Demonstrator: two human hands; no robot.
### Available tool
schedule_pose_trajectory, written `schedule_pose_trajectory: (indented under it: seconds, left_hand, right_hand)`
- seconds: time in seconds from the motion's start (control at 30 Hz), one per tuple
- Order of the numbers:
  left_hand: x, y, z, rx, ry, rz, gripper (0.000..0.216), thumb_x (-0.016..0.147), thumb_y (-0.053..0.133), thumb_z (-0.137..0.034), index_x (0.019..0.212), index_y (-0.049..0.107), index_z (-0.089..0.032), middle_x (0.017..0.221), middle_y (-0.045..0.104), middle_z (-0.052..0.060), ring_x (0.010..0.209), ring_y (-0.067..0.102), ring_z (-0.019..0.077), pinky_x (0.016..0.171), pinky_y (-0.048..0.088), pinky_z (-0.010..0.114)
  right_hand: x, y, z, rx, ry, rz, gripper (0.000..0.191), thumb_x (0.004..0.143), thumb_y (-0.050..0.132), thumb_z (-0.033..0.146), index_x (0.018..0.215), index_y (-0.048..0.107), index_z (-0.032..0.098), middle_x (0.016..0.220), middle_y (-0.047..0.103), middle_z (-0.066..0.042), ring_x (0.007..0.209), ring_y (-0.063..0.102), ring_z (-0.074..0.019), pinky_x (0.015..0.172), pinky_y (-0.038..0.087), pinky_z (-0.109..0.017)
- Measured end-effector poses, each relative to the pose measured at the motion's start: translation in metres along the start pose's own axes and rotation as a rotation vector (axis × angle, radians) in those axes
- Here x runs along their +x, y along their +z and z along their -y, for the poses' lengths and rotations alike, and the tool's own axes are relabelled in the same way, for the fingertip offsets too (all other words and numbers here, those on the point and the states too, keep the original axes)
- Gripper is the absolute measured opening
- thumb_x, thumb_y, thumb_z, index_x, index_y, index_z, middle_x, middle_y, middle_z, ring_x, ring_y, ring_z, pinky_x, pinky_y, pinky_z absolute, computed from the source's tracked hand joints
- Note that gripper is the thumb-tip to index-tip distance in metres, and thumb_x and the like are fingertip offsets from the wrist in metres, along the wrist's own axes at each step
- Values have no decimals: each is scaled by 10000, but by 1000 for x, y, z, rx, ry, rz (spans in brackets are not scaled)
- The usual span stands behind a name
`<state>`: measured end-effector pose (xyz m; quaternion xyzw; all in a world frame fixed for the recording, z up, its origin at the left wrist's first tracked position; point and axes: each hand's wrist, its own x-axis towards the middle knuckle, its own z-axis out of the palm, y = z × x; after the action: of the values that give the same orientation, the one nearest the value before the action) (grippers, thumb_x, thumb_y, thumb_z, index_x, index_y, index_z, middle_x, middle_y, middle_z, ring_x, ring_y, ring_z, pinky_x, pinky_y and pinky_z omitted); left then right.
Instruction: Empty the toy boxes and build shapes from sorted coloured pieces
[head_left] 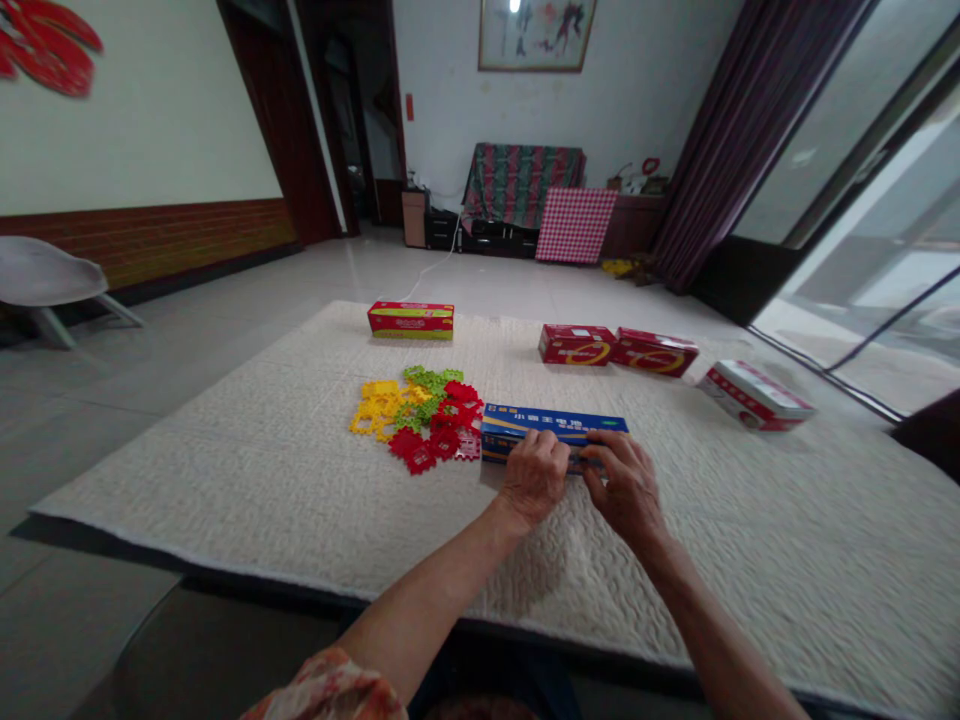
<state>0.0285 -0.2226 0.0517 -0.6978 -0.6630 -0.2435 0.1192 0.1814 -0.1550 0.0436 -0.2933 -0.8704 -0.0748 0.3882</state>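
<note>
Left hand (534, 478) and right hand (624, 487) both clamp one blue box (553, 432); four other boxes (576, 345) lie beyond

1. We find a white wall (142, 120) on the left, above a red brick band (150, 240), with a dark wooden door frame (315, 120) beyond.
2. We note a framed painting (536, 35) on the far wall, above a sofa (521, 185) under striped cloth and a low black cabinet (495, 240).
3. We record dark curtains (750, 140) beside tall glass doors (855, 200) admitting daylight on the right.
4. We observe a pale tiled floor (225, 300) carrying a white chair (52, 275).
</note>
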Motion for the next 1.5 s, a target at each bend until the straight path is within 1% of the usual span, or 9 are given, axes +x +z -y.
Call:
schedule_pose_trajectory:
  seconds: [0.43, 0.57, 0.67, 0.77, 0.97, 1.1, 1.3, 1.4, 1.5]
  left_hand:
    - [6, 2, 109, 113, -94, -79, 187, 959, 449, -181, 871, 613, -195, 904, 618, 60, 901, 540, 222, 744, 461, 347]
    - [6, -3, 134, 122, -138, -108, 191, 956, 446, -170, 861, 609, -200, 904, 611, 76, 897, 539, 237, 735, 455, 366]
    - [16, -3, 130, 109, -130, -144, 183, 959, 448, -188, 875, 610, -211, 912, 607, 76, 908, 538, 234, 754, 461, 364]
    - [37, 3, 109, 89, -59, -155, 191, 965, 437, -206, 887, 612, -204, 922, 607, 67, 926, 535, 225, 789, 473, 353]
    - [82, 36, 80, 29, 76, -47, 202, 956, 440, -204, 899, 634, -188, 961, 621, 63, 958, 541, 216, 816, 475, 321]
    - [88, 53, 85, 19, 76, -14, 213, 954, 437, -200, 894, 640, -181, 958, 626, 61, 961, 544, 218, 818, 472, 322]
    - [78, 50, 94, 30, -84, -104, 241, 958, 427, -215, 879, 654, -192, 919, 621, 65, 928, 545, 220, 782, 474, 324]
    - [73, 43, 102, -30, -92, -195, 229, 949, 443, -194, 935, 672, -201, 946, 637, 60, 940, 559, 205, 829, 480, 317]
    - [71, 35, 121, -98, -190, -370, 239, 936, 456, -171, 1025, 676, -198, 1025, 651, 78, 984, 576, 201, 898, 481, 332]
  right_hand:
    - [66, 98, 42, 207, 24, 61, 153, 814, 589, 122, 910, 661, 216, 1139, 640, -90, 1099, 538, -271, 939, 441, -446]
    - [87, 113, 59, 239, 20, 48, 148, 812, 591, 109, 889, 663, 213, 1133, 651, -87, 1102, 541, -265, 942, 433, -435]
    - [93, 107, 53, 225, 17, 3, 146, 809, 594, 108, 890, 661, 208, 1135, 655, -87, 1113, 545, -266, 943, 427, -434]
    - [88, 94, 29, 156, 37, -86, 122, 816, 595, 128, 888, 656, 205, 1136, 658, -95, 1110, 554, -275, 939, 428, -445]
    - [67, 90, -22, -13, 126, -196, 111, 818, 570, 154, 872, 649, 211, 1107, 669, -104, 1060, 573, -284, 912, 444, -480]
    - [64, 107, -33, 0, 156, -168, 114, 808, 573, 161, 871, 652, 214, 1102, 663, -97, 1038, 576, -276, 906, 450, -479]
    - [81, 125, -36, 197, 77, -98, 141, 787, 566, 133, 868, 652, 210, 1108, 648, -102, 1064, 575, -264, 938, 453, -475]
    - [86, 122, -40, 259, 40, -76, 126, 790, 568, 145, 860, 651, 210, 1103, 646, -104, 1063, 580, -260, 938, 462, -473]
    - [89, 115, -43, 273, 38, -69, 79, 827, 574, 189, 824, 648, 216, 1090, 651, -98, 1059, 584, -256, 955, 459, -474]
